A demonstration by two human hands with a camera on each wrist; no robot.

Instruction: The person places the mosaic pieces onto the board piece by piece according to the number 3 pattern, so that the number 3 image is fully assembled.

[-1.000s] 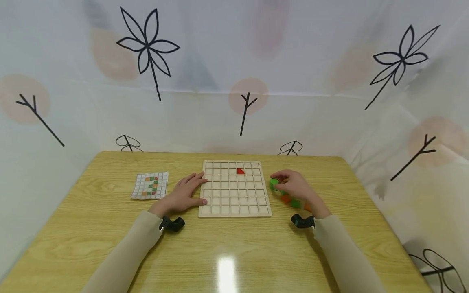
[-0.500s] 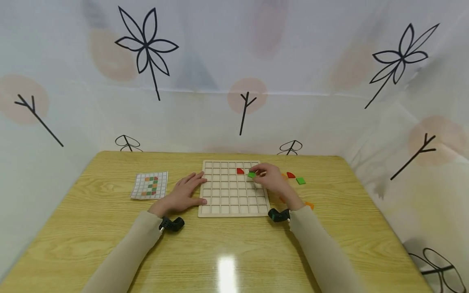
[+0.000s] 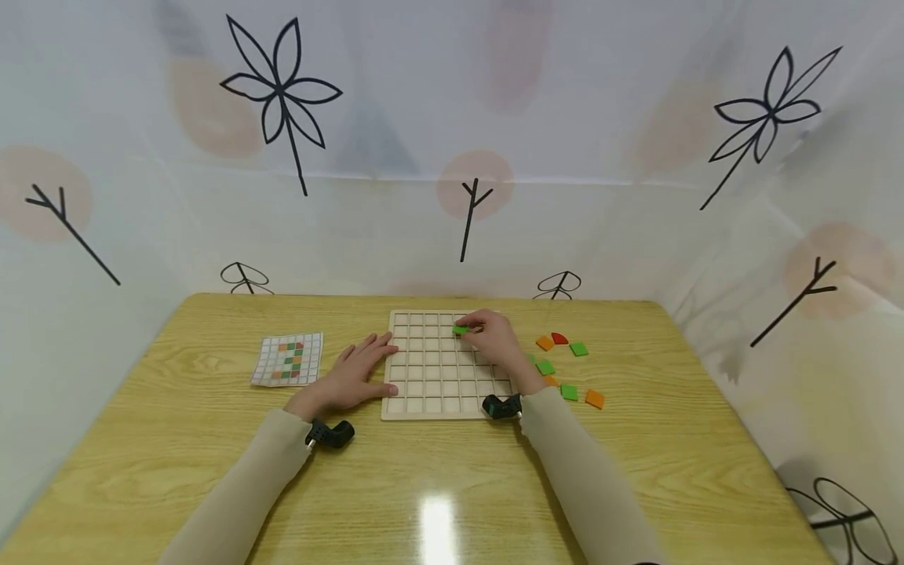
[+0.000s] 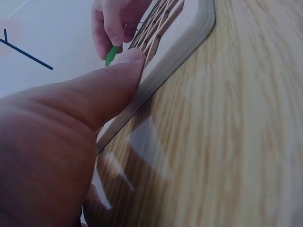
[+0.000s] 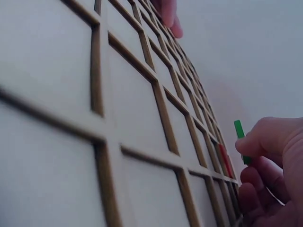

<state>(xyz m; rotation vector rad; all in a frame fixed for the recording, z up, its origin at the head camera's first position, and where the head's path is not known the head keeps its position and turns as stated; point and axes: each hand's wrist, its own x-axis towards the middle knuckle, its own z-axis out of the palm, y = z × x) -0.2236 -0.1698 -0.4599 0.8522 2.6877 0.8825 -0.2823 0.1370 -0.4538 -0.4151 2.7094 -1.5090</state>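
- Head view: the right hand pinches a green tile between thumb and fingers, over the far right part of the grid board. Edge pinch probably leaves the tile's underside free.
- Left hand has fingers extended, lying on the board's left edge, thumb nearer. Probably there to stop it sliding.
- Printed card lies on the table, left of the board, facing up; coloured squares on a grid. Likely there for easy viewing.
- Loose tiles right of the board, green, orange and a quarter-round red; presumably kept within right-hand reach.
- Left wrist view: left thumb rests on the board's rim; the green tile shows beyond it, gripped in the right hand.
- Right wrist view: green tile is tilted, just above the board. Red piece sits in a grid cell close by.
- Brands, labels, writing: none readable in any view.
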